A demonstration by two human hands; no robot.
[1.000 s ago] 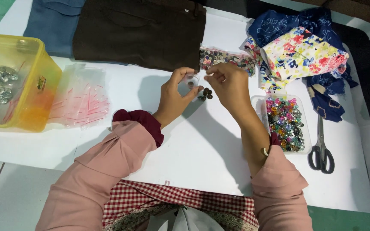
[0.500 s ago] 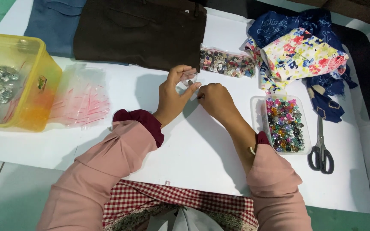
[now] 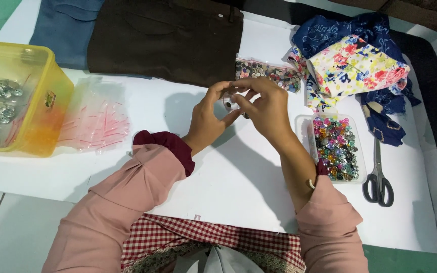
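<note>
My left hand (image 3: 209,117) and my right hand (image 3: 265,108) meet above the white table (image 3: 228,177), fingertips pinched together on a small clear plastic bag (image 3: 232,101) with something dark inside. Most of the bag is hidden by my fingers. Just behind my hands lies a clear bag of mixed buttons (image 3: 266,73). A clear tray of colourful beads (image 3: 336,146) stands to the right of my right wrist.
A yellow plastic box (image 3: 51,96) with silver pieces stands at the left, beside a clear bag of pink sticks (image 3: 97,121). Brown fabric (image 3: 168,38) and blue fabric (image 3: 64,28) lie at the back. Floral and navy cloth (image 3: 355,65) is piled back right. Scissors (image 3: 378,177) lie right.
My hands have drawn closer together and risen slightly toward the back. The right hand has moved left over the small bag, which both hands now pinch.
</note>
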